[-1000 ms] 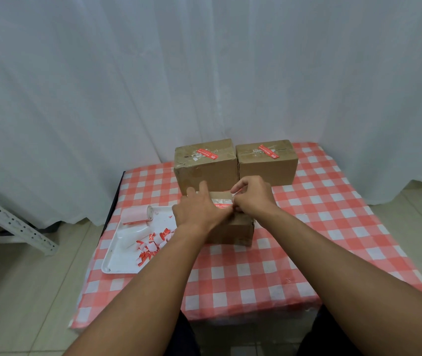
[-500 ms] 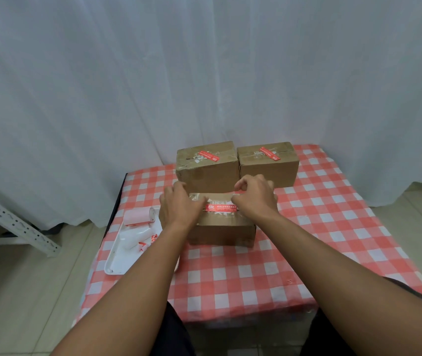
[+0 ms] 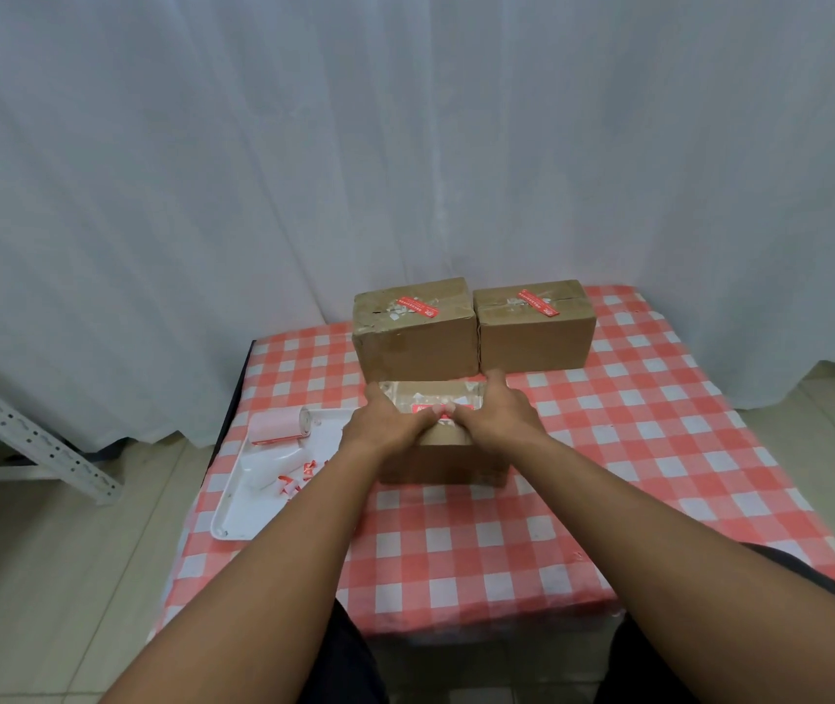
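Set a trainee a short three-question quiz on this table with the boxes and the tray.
1. True or false: both the left hand and the right hand touch the near box.
2. Seen from the person, where does the white tray lie? A) left of the near box B) right of it C) behind it
3. How many cardboard boxes stand on the checked tablecloth?
Key: 1 true; 2 A; 3 three: the near box, the far left box and the far right box.

Red-check table [image 3: 659, 449]: back-L box [image 3: 415, 343], back-R box [image 3: 537, 332], front box [image 3: 446, 459], white tray [image 3: 253, 515] at L edge.
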